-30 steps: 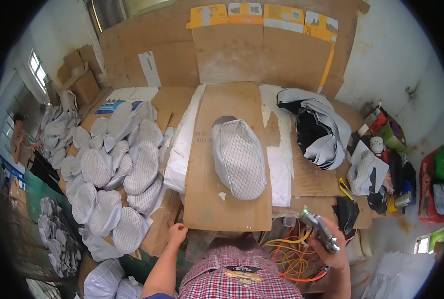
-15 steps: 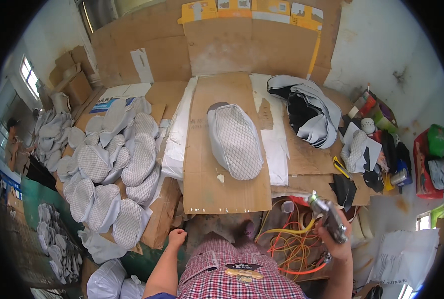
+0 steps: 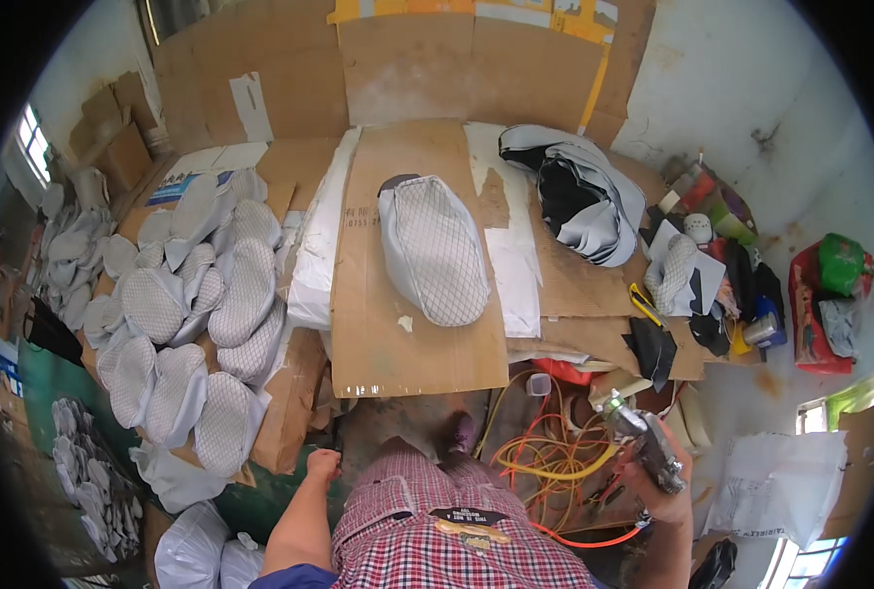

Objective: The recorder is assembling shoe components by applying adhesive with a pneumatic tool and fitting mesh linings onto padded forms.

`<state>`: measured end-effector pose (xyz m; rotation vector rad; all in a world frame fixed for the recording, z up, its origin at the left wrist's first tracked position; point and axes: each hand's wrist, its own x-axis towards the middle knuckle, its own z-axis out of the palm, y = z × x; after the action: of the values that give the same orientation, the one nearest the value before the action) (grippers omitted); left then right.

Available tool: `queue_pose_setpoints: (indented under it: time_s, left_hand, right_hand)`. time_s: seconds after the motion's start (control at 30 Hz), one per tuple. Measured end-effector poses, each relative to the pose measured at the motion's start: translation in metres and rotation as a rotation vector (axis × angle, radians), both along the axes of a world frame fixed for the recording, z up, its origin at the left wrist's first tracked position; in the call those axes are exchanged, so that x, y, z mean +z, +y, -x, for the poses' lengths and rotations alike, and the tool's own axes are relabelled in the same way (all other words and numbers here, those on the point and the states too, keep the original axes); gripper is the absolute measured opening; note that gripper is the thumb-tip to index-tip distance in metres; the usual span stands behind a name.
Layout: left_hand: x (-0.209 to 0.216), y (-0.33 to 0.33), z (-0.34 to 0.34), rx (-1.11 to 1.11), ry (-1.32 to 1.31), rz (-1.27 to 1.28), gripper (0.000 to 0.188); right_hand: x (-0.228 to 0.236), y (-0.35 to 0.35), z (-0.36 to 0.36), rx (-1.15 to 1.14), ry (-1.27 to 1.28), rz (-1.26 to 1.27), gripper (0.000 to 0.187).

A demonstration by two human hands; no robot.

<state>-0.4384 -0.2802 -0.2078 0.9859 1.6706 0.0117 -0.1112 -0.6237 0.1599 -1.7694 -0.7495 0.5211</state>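
In my right hand [image 3: 661, 483] is a metal spray gun [image 3: 650, 444], its nozzle pointing away to the upper left. An orange hose [image 3: 594, 542] runs up to its handle. The gun is apart from the bench, near its front right edge. My left hand [image 3: 324, 463] hangs below the front edge, fingers curled into a loose fist, with nothing visible in it. A white quilted shoe upper [image 3: 437, 250] lies on a cardboard sheet [image 3: 407, 365] in the middle of the bench, its diamond-patterned bottom facing up. Neither hand touches it.
Many similar uppers [image 3: 177, 378] are heaped on the left. Right of the cardboard lies a stack of grey and black pieces [image 3: 589, 201], with a yellow cutter [image 3: 645, 304] and assorted items nearby. Tangled hoses [image 3: 555, 447] lie below the bench. A cardboard wall [image 3: 407, 74] stands behind.
The whole view has shifted, so the bench appears farther up and left. My right hand still grips the spray gun, and the left is still curled. The upper has not moved on its cardboard.
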Motion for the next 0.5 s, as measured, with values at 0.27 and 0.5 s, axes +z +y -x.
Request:
queue_pose_setpoints:
  time_s: [0.27,0.5]
  left_hand:
    - [0.006,0.004,0.003,0.024,-0.001,0.003,0.009]
    - [0.012,0.019,-0.010,-0.021,-0.058,-0.062,0.014]
  right_hand:
    - [0.000,-0.007,0.006,0.015,-0.004,0.034,0.048]
    - [0.007,-0.009,-0.008,0.106,-0.062,0.165,0.046]
